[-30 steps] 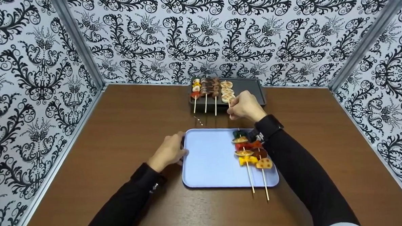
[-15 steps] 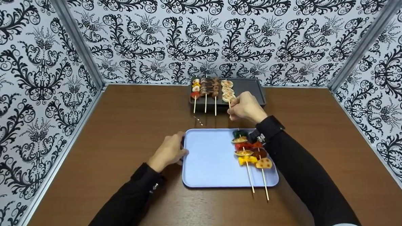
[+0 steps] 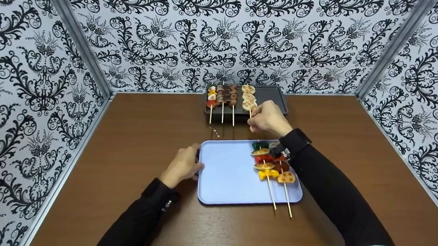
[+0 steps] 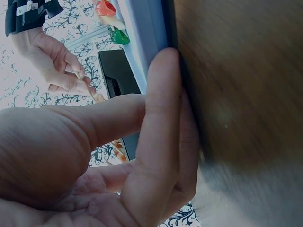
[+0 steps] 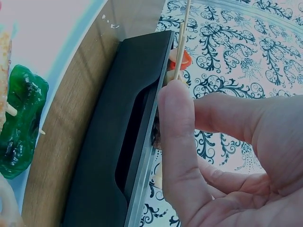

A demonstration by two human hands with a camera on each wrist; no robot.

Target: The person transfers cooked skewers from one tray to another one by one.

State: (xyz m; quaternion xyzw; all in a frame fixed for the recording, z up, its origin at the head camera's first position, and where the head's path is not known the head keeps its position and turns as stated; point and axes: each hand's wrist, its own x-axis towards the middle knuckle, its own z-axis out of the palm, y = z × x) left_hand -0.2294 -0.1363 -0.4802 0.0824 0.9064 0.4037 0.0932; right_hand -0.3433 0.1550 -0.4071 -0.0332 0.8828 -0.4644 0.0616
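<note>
Item: lotus-root skewer (image 3: 248, 98), fourth from the left on the black grill tray (image 3: 273, 94) at the far edge of the tabletop (image 3: 131, 141); its stick overhangs the tray's near rim.

Right hand (image 3: 267, 116): fingers curled, thumb and forefinger pinching the stick's free end.

Left hand (image 3: 184, 164): fingers relaxed and straight, pressed flat against the left edge of the blue tray (image 3: 225, 174), holding nothing.

Step judged in hand: setting or taking this skewer at the grill. Any next move calls for a steady pinch and keeping the stick level, clear of the three skewers (image 3: 220, 96) to its left.

Also present: two vegetable skewers (image 3: 272, 168) on the blue tray's right side.

View notes: the right wrist view alone shows the pinch on the stick (image 5: 181, 38) and the grill's rim (image 5: 128, 118) close up; the left wrist view shows the fingers (image 4: 161, 137) flat against the tray edge; only the head view gives the whole layout.
</note>
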